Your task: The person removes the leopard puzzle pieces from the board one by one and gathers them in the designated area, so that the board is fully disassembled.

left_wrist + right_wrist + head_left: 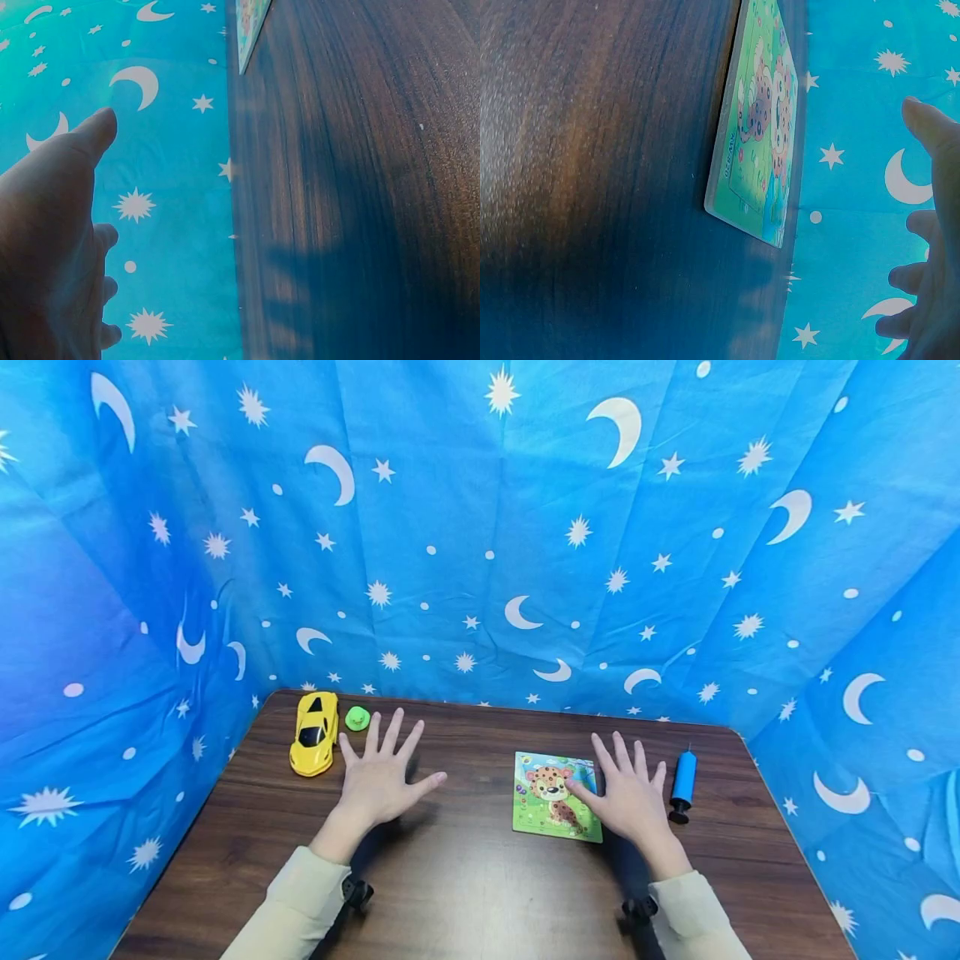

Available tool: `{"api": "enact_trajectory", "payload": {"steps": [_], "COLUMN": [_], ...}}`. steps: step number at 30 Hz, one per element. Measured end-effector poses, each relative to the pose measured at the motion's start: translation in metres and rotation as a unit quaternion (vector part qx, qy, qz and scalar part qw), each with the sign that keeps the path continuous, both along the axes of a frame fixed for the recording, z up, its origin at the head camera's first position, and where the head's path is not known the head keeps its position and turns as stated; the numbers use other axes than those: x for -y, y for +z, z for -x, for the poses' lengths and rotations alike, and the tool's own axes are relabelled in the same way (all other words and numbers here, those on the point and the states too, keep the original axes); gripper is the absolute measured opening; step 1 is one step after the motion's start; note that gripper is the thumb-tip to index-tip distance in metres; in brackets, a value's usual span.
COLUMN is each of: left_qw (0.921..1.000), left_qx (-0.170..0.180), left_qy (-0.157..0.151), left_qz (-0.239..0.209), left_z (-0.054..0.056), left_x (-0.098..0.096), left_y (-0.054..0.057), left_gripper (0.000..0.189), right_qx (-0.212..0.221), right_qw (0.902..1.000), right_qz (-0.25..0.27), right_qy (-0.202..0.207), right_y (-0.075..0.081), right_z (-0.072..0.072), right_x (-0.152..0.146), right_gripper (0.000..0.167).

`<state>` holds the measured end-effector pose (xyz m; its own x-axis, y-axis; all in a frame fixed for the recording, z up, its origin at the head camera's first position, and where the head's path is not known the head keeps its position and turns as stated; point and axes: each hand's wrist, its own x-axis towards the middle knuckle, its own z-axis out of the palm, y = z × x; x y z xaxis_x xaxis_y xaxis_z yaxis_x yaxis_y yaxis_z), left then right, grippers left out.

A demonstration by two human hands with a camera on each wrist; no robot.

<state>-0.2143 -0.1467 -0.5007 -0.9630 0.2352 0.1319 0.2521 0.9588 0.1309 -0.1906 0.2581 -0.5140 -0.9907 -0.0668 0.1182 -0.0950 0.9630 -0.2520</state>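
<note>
In the head view, a person's left hand (381, 781), left of centre, and right hand (630, 797), right of centre, are both spread wide with fingers straight, and neither has hold of anything. Both cast shadows on the dark brown wood-grain tabletop (465, 860) and look raised above it.

The thin square board (540, 814) printed with a spotted cub on green lies flat in the lower right of the frame. The right thumb overlaps its edge there, though the right wrist view shows a gap between them. Farther right, just beside that hand, lies a blue cylindrical pump with a black handle (684, 772).

A glossy yellow toy car (313, 735) with dark windows sits left of centre, and a small rounded green toy (357, 718) (its shape is too small to make out) is near the left fingertips.

As for progress, I judge that no handling is under way: all four objects rest on the wood, none lifted or gripped.
</note>
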Motion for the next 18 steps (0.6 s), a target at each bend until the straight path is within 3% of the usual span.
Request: {"api": "enact_trajectory", "payload": {"steps": [18], "left_qw": [1.0000], "left_qx": [0.002], "left_qy": [-0.004], "left_qz": [-0.002], "left_z": [0.0066], "left_x": [-0.0002], "left_y": [-0.0005], "left_gripper": [0.102], "right_qx": [-0.006], "right_qw": [0.9999], "right_qz": [-0.005], "right_qy": [0.011], "right_y": [0.0010], "right_z": [-0.0009], "right_x": [0.0032], "right_gripper": [0.100]}}
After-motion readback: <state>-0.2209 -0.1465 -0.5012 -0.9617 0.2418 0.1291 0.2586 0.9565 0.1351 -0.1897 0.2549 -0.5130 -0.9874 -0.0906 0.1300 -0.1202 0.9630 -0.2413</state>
